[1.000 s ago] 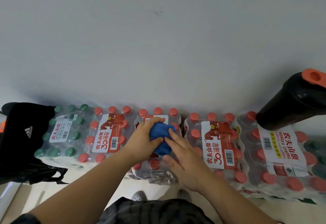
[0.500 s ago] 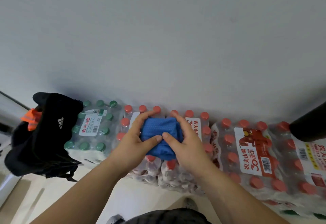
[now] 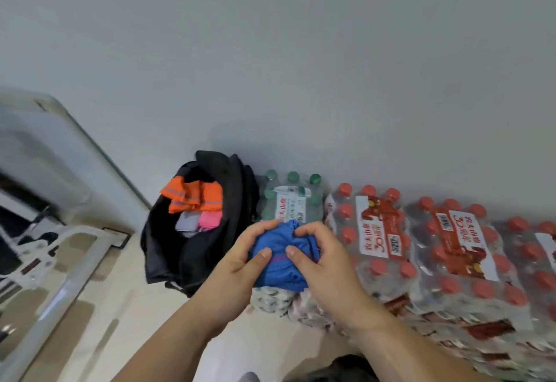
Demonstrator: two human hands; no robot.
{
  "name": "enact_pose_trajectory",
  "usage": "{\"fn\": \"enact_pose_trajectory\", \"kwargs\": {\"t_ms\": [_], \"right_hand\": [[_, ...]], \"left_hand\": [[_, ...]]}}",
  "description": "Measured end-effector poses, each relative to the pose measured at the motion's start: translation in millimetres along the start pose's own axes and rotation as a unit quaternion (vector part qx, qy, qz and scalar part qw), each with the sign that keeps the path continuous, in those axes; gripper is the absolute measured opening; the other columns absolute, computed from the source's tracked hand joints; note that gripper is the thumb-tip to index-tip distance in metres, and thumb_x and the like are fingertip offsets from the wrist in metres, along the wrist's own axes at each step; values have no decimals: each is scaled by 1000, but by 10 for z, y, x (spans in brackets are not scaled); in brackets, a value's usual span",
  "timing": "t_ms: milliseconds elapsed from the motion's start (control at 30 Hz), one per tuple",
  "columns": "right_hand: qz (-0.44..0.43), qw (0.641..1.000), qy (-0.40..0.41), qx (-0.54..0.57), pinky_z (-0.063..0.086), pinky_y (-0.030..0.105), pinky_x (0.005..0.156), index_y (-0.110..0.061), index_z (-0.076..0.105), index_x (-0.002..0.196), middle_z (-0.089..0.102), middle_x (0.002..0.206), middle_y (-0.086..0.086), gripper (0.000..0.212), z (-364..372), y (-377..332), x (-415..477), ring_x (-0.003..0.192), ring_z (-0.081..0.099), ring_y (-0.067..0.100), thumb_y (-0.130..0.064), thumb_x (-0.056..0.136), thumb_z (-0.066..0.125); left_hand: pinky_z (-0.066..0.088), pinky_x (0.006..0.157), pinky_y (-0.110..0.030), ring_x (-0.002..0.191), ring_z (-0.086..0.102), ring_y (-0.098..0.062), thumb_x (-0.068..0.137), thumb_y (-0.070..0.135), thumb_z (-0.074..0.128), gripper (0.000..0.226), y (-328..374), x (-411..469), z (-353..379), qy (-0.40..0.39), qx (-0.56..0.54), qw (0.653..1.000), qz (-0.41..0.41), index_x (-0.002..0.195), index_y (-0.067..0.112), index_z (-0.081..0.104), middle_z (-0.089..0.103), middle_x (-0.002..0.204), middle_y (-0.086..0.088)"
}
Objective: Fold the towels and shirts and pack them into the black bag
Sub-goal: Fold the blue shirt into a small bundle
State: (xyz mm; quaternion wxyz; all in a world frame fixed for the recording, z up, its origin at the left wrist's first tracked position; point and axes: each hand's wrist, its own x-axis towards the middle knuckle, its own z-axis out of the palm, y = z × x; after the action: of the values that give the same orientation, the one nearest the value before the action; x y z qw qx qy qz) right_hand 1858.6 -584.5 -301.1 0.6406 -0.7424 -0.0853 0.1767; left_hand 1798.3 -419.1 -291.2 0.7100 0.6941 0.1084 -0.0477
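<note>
A plain pale grey wall (image 3: 270, 50) fills the upper half of the view, softly and evenly lit. Below it lies a glossy beige floor (image 3: 135, 321). Shrink-wrapped packs of red-capped water bottles (image 3: 451, 249) line the foot of the wall, with a shrink-wrapped pack of green-capped bottles (image 3: 288, 198) at their left end. At far left stand a blurred white panel (image 3: 45, 146) and a white metal frame (image 3: 60, 292).

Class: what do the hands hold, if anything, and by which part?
Both grip the folded blue cloth: left hand on its left side, right hand on its right, thumbs on its near face.
</note>
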Motion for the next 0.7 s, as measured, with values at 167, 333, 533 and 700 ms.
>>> {"fn": "enact_pose_trajectory", "kwargs": {"t_ms": [167, 333, 533, 700], "right_hand": [[13, 998, -51, -44, 58, 28, 75, -26, 62, 99, 68, 98, -9, 16, 637, -83, 167, 89, 68, 9, -15, 92, 71], [-22, 985, -127, -116, 53, 21, 77, -37, 58, 107, 63, 103, -21, 23, 1025, -142, 521, 96, 63, 3, -30, 90, 72], [-123, 947, -192, -226, 43, 18, 97, -42, 49, 130, 45, 128, -22, 44, 1435, -277, 1061, 113, 51, -4, -44, 90, 66], [-153, 840, -290, -433, 43, 37, 102, -27, 51, 135, 48, 135, -5, 43, 1740, -411, 1328, 124, 47, 20, -47, 97, 53]], "left_hand": [[57, 84, -31, 104, 70, -19, 101, 8, 54, 35, -61, -111, -599, 65, -14, 998, -13, 116, 38, 63, 68, 117, 7], [61, 80, -43, 99, 71, -23, 98, 5, 57, 36, -54, -45, -1071, 135, -8, 991, -19, 116, 36, 64, 68, 111, 9], [60, 73, -34, 93, 71, -19, 98, 2, 56, 37, 14, 14, -1716, 223, 34, 974, -20, 112, 35, 65, 69, 108, 9], [60, 82, -42, 98, 68, -22, 98, 10, 59, 36, -251, 163, -2274, 287, 103, 951, -58, 117, 41, 62, 65, 115, 5]]}}
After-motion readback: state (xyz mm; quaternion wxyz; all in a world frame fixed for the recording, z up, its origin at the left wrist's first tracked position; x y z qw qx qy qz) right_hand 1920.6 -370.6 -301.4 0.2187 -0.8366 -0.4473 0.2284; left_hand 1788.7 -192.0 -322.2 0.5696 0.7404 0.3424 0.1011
